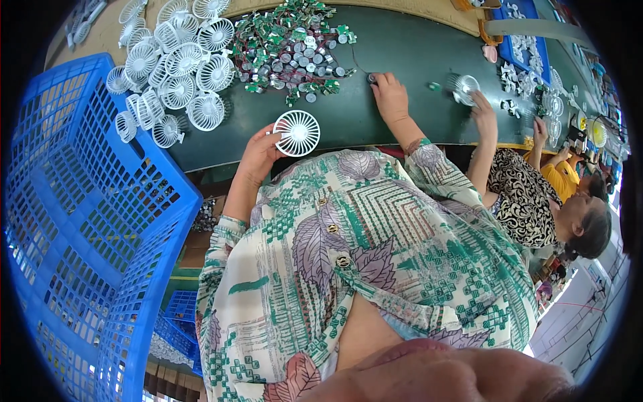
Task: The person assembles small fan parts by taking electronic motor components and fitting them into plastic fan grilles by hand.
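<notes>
My left hand is closed on the edge of a round white fan grille, holding it near the front edge of the green table. The grille's slatted face shows. Farther right, my right hand reaches over the tabletop with its fingertips pinched on a small dark motor. A thin dark wire runs from the motor back toward a heap of small motors and green circuit boards. White fan grilles are piled at the far left, beyond my left hand.
A large blue plastic crate stands at the left, against the table. On my right a co-worker's hand holds a whitish round part. Small white parts lie in and near a blue tray at the back right.
</notes>
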`<state>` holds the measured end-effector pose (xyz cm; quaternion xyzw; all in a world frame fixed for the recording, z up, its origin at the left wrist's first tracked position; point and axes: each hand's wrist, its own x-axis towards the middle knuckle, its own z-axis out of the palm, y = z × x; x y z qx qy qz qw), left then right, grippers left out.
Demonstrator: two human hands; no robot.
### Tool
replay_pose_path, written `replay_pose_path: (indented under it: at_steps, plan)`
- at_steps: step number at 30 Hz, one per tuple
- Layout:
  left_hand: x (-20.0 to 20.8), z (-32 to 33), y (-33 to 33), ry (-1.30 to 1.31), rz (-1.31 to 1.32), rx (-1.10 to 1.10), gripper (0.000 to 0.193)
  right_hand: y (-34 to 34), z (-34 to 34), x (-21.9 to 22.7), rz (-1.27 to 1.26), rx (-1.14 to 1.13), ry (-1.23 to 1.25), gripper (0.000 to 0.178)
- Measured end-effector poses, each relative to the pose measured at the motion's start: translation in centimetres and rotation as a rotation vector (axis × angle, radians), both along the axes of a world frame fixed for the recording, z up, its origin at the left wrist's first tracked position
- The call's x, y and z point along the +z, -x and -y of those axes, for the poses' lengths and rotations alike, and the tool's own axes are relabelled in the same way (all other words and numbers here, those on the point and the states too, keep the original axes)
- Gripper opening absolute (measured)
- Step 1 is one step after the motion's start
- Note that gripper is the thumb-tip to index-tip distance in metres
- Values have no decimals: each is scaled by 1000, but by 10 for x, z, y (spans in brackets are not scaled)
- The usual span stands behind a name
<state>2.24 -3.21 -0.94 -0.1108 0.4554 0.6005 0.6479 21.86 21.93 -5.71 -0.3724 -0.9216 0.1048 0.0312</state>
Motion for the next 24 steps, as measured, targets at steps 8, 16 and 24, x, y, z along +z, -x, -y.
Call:
replay_pose_path:
  at_steps: [8,16,24]
  plan:
    - [7,-11,6,-54,-21,-28,33,22,-6,6,-3,-152,178,30]
    - [33,-34,4,-70,-103,-96,30,69,33,108,-319,193,596,22]
    - [44,-44,3,-22,-183,-128,32,79,60,112,-193,701,374,17]
